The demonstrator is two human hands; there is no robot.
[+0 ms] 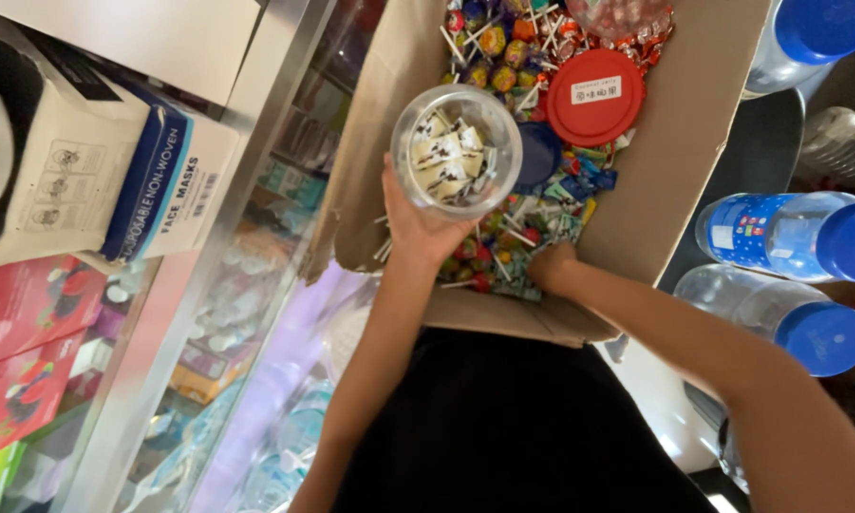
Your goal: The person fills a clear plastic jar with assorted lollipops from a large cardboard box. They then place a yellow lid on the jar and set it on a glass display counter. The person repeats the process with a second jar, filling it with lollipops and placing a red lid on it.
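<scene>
On the glass counter at far left lie two boxes of face masks (166, 185), one white, one blue-edged. The left hand (418, 228) grips a clear plastic jar (456, 152) from below, fingers curled around its wall; inside are small white wrapped candies. The jar hangs over an open cardboard box (703, 123) heaped with lollipops (503, 57) and wrapped sweets, with one red lid (595, 97) on top. The right hand (551, 266) digs into the sweets, fingers buried, so their state cannot be told. Three blue-capped water bottles (779, 233) lie right.
</scene>
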